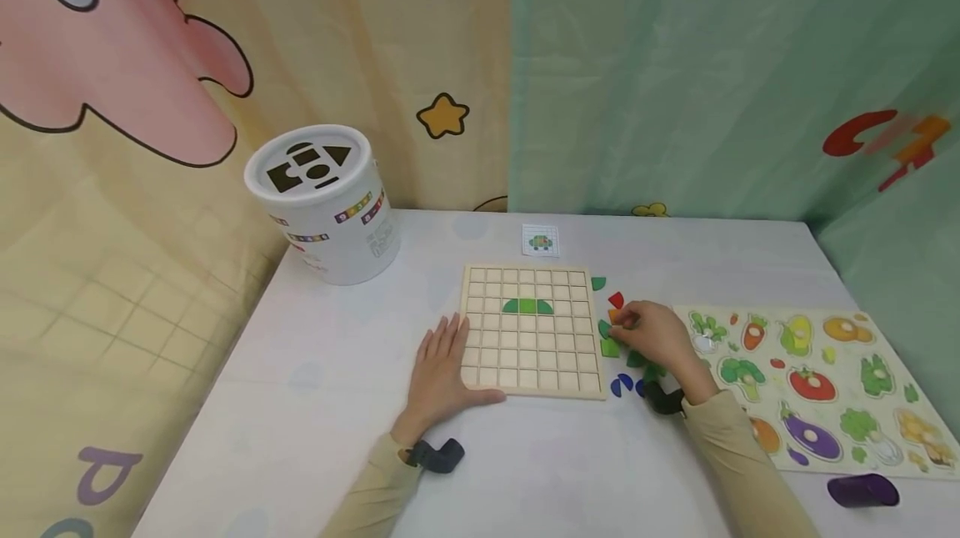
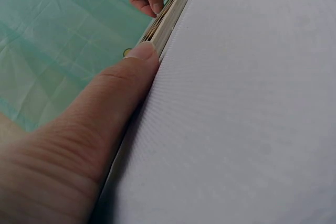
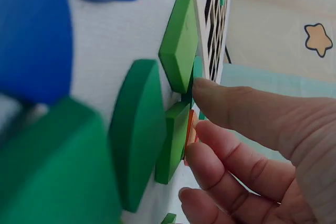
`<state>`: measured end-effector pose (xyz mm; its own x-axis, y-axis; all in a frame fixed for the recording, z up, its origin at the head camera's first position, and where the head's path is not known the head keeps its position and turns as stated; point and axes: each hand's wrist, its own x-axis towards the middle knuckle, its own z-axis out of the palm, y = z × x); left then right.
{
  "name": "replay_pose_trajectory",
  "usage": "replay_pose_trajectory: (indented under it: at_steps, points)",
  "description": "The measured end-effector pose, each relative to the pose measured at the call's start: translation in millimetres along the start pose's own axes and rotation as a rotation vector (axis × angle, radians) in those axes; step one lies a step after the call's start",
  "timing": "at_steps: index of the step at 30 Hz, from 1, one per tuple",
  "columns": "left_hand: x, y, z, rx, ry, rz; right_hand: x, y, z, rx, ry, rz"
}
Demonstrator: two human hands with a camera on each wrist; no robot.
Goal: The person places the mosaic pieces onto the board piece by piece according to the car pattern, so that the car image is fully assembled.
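In the head view a square wooden grid board point(image 1: 528, 346) lies on the table, bearing a light green square point(image 1: 528, 306) with a dark green quarter-round piece at either side. My left hand point(image 1: 442, 371) rests at its near left corner, fingers spread along the left side and thumb against the front edge. Loose pieces lie beside the board's right side, and over them is my right hand point(image 1: 656, 338). Seen from the right wrist, the thumb point(image 3: 236, 108) is right at a dark green piece point(image 3: 197, 69), with a gap between thumb and forefinger. An orange piece point(image 3: 191, 129) is close to the fingertips.
A small pattern card point(image 1: 540, 241) lies behind the board. The white shape-sorter bucket point(image 1: 330, 221) stands at the back left. To the right are a vegetable puzzle board point(image 1: 772, 329) and a dark purple cylinder point(image 1: 862, 490). Blue pieces point(image 1: 621, 385) lie near the board's front right corner.
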<state>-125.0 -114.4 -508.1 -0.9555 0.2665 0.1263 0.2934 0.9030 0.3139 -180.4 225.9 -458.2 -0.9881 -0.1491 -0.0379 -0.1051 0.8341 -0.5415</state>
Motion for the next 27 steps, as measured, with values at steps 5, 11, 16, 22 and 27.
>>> replay_pose_trajectory:
  at_steps: [5, 11, 16, 22, 27]
  points:
    - [-1.7, 1.2, -0.8, -0.005, -0.006, -0.018, -0.3, -1.1, -0.2, 0.008, 0.0, 0.008]
    - [-3.1, 0.3, 1.2, -0.012, 0.006, -0.009, -1.3, -3.8, 1.6, 0.023, -0.004, 0.011]
    - [-4.1, 0.7, 4.2, -0.027, 0.026, 0.011, -1.7, -1.1, 3.0, 0.014, 0.001, 0.037]
    - [-3.7, 1.4, 5.3, -0.021, 0.024, 0.018, -2.7, 2.7, 0.3, -0.02, 0.023, 0.037]
    - [-2.6, 0.4, 3.2, -0.007, 0.017, 0.002, -1.6, 1.0, -0.4, -0.027, 0.042, 0.012]
